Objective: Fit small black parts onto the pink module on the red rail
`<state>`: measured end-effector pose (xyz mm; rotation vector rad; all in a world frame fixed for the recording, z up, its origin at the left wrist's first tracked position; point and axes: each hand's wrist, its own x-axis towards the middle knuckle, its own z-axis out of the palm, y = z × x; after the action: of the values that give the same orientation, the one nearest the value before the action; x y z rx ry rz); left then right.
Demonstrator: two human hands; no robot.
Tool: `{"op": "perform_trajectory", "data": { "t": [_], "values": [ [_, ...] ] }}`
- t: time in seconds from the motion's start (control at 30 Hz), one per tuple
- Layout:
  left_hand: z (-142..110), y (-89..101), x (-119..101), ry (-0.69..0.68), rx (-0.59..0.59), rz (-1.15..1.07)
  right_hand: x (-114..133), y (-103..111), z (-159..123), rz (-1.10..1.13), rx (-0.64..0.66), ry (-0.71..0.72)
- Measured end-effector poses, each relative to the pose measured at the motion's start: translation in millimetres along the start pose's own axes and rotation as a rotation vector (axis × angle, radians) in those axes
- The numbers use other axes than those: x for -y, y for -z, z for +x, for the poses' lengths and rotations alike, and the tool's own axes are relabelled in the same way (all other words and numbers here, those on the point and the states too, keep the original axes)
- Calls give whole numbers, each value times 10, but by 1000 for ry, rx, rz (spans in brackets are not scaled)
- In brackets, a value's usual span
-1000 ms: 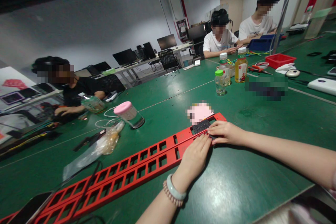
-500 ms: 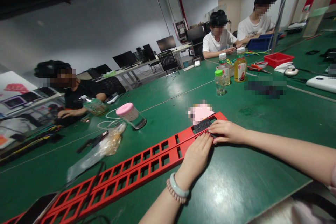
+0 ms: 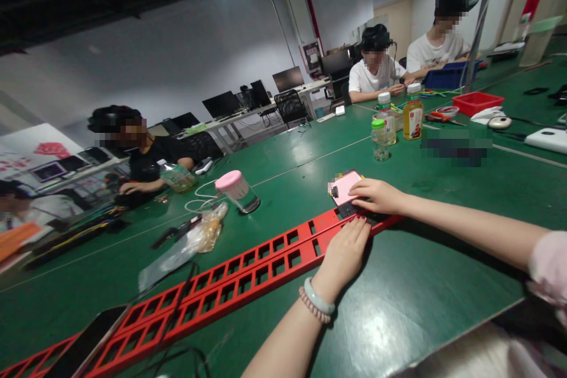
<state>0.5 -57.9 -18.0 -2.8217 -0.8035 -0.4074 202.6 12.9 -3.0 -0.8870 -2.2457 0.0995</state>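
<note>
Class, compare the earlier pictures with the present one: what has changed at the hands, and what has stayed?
The right hand has moved forward from near the black part to the pink item beyond the red frame; whether it grips that is unclear. The left hand stays on the frame, and the pink-lidded jar is where it was.

I look on remotely over a green table (image 3: 425,271); directly on it I see a long red frame (image 3: 307,251), a plastic bag (image 3: 195,240), a pink-lidded jar (image 3: 239,190), a green-capped bottle (image 3: 380,146), pliers (image 3: 439,116), a red tray (image 3: 481,108) and a blue bin (image 3: 445,77)
</note>
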Motion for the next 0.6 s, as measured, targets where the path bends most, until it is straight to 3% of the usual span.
{"op": "perform_trajectory", "data": {
  "t": [0.23,0.4,0.6],
  "values": [
    [-40,-15,-11,11,6,-1,-279,-326,575,-33,144,-239],
    [-44,-16,-14,4,18,2,-404,-606,586,78,139,-337],
    [-26,-27,-3,6,13,-22,-449,-645,574,82,176,-333]
  ]
}}
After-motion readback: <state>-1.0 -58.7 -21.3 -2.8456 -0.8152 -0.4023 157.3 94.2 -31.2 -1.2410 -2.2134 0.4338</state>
